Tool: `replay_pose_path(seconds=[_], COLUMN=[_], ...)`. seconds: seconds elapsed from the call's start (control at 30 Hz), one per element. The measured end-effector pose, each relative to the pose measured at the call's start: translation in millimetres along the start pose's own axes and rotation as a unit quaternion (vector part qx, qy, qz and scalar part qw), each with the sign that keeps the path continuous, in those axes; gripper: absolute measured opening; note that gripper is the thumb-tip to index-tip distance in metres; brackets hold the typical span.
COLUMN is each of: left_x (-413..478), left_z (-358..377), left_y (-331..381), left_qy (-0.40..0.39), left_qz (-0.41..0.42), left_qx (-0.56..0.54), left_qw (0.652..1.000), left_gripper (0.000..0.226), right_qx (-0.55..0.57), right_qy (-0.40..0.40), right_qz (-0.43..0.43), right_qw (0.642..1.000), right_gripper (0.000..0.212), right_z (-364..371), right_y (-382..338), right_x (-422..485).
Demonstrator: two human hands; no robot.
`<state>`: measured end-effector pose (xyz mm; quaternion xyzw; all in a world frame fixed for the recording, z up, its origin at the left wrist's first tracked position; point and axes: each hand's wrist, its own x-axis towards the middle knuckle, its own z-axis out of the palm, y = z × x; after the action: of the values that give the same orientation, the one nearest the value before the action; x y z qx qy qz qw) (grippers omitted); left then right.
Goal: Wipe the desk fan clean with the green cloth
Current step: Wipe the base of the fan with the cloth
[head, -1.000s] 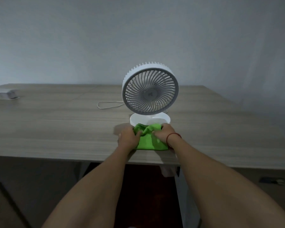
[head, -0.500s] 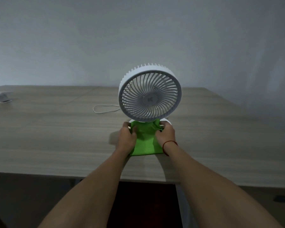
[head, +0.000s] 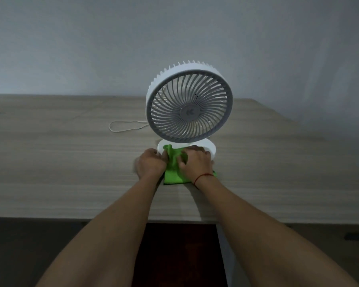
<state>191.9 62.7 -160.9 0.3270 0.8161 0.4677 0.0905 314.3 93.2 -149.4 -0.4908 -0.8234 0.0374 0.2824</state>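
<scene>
A white desk fan [head: 189, 107] with a grey round grille stands upright on the wooden desk [head: 60, 162], facing me. The green cloth [head: 173, 167] is bunched over the front of the fan's round white base [head: 209, 150] and trails onto the desk. My left hand [head: 150, 164] grips the cloth's left side at the base's left edge. My right hand [head: 196, 161], with a red string on the wrist, presses and holds the cloth on top of the base. The cloth's middle is partly hidden under my fingers.
A thin white cord [head: 125, 126] loops on the desk behind and left of the fan. The desk's front edge [head: 91, 217] runs below my forearms, with a dark gap beneath. A pale wall stands behind the desk.
Both hands have pushed the cloth forward from the desk in front of the fan up onto its base. The view has come closer to the fan.
</scene>
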Motion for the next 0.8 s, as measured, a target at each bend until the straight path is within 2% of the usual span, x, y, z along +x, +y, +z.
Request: replay_pose_path(seconds=[0.17, 0.33, 0.4, 0.5, 0.7, 0.8], left_x=[2, 2, 2, 5, 0, -3], left_z=[3, -3, -2, 1, 6, 5], left_y=[-1, 0, -1, -2, -5, -7], left_qy=[-0.025, -0.032, -0.033, -0.034, -0.016, -0.017], left_qz=[0.011, 0.02, 0.019, 0.028, 0.062, 0.081], left_qx=[0.048, 0.097, 0.111, 0.124, 0.154, 0.172], left_qw=[0.998, 0.995, 0.993, 0.991, 0.986, 0.982], left_gripper=[0.044, 0.052, 0.053, 0.051, 0.054, 0.055], right_qx=[-0.05, -0.045, -0.037, -0.027, -0.049, 0.009], right_qy=[-0.079, -0.156, -0.15, -0.097, -0.061, -0.091], right_qz=[0.006, 0.008, 0.003, 0.009, 0.115, 0.059], right_qw=[0.996, 0.987, 0.988, 0.995, 0.99, 0.994], right_gripper=[0.061, 0.059, 0.054, 0.043, 0.035, 0.041], right_z=[13, 3, 1, -2, -13, -2], right_y=[2, 9, 10, 17, 28, 15], right_x=[1, 2, 1, 1, 13, 12])
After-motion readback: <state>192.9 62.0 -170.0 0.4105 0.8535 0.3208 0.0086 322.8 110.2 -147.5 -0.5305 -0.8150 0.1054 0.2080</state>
